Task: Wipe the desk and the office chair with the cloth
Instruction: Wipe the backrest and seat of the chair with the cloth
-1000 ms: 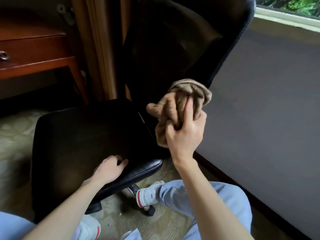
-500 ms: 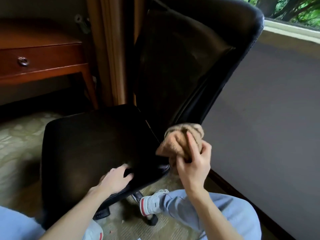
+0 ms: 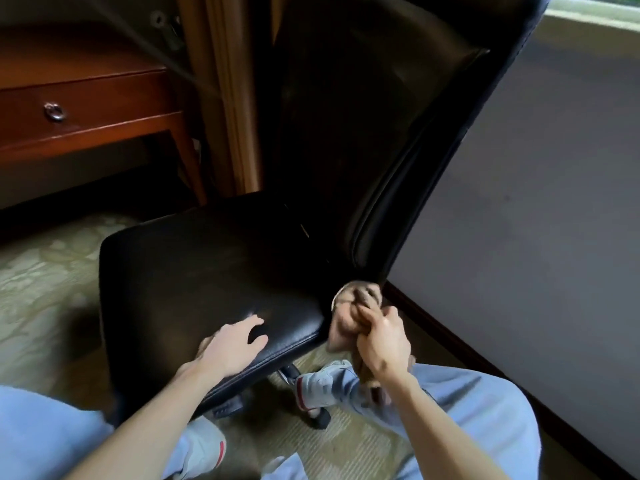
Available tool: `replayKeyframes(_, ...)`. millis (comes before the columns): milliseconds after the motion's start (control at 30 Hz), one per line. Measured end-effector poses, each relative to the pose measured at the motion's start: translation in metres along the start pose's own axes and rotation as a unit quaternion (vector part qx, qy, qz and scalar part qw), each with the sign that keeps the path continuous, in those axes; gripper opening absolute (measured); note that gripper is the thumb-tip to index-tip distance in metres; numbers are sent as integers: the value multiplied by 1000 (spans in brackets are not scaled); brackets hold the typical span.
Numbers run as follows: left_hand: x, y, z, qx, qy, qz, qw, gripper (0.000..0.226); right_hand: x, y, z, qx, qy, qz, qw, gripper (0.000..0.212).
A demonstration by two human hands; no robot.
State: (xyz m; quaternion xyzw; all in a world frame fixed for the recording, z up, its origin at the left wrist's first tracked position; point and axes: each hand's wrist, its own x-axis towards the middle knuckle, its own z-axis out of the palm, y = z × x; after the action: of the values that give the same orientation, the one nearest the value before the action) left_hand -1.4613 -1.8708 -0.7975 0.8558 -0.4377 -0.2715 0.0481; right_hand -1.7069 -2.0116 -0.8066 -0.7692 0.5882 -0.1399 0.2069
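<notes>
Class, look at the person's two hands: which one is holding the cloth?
The right hand: its fingers curl round the bunched cloth beside the chair. The left hand lies flat on the seat, holding nothing.

The desk [image 3: 83,95] stands left of (and behind) the chair [image 3: 214,271].

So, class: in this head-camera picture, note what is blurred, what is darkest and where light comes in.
Head view: the right hand and cloth are motion-blurred, the left hand sharper; the chair backrest is darkest, detail lost; faint sheen on the seat; daylight enters at the window, top right.
</notes>
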Motion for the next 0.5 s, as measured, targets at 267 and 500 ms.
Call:
replayKeyframes(267, 0, 15, 15, 121, 58, 25, 991, 69, -2, -9, -37, 318, 318, 36, 892, 75)
replayKeyframes(500, -1, 1, 12, 127, 53, 42, 990, 66, 20, -37, 15, 271, 79, 156, 946, 94)
